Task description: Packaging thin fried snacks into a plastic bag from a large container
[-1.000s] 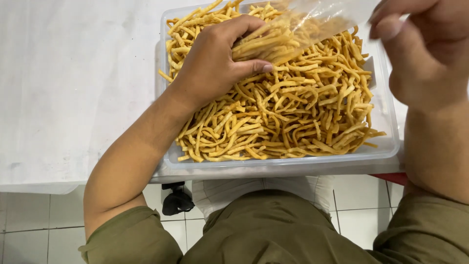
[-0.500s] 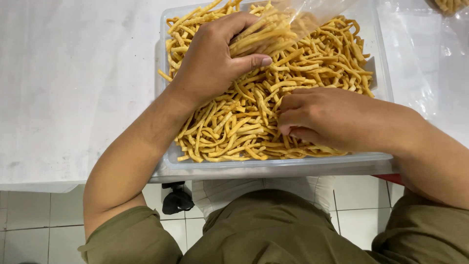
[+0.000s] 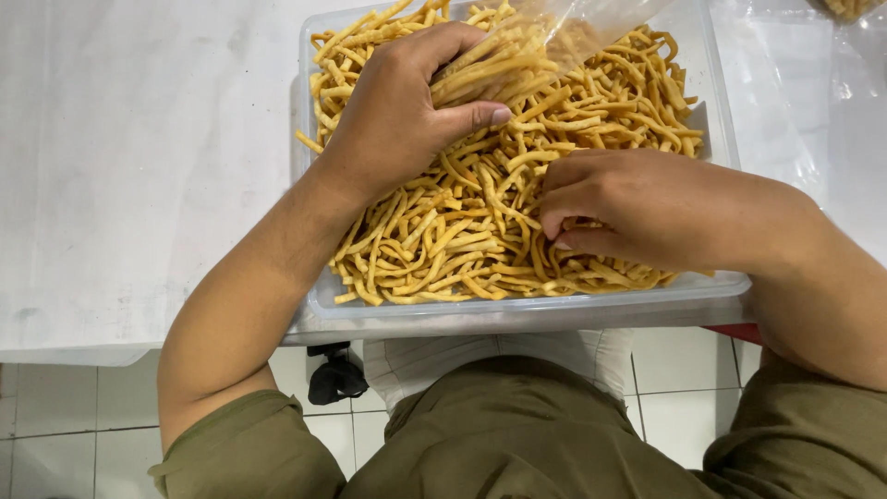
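I see one container [image 3: 517, 310] of snack sticks [image 3: 462, 240]: left hand [image 3: 407, 111] fingers grasping one clear bag [image 3: 564, 28], right hand [image 3: 637, 208] fingers clenched on sticks.

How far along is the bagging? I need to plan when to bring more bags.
Done: the clear bag already holds some snack sticks. In hand: the left hand holds the bag's mouth over the plastic tub, and the right hand is curled into the snack sticks, gathering a handful. Left: the tub looks nearly full, so most sticks are unbagged.
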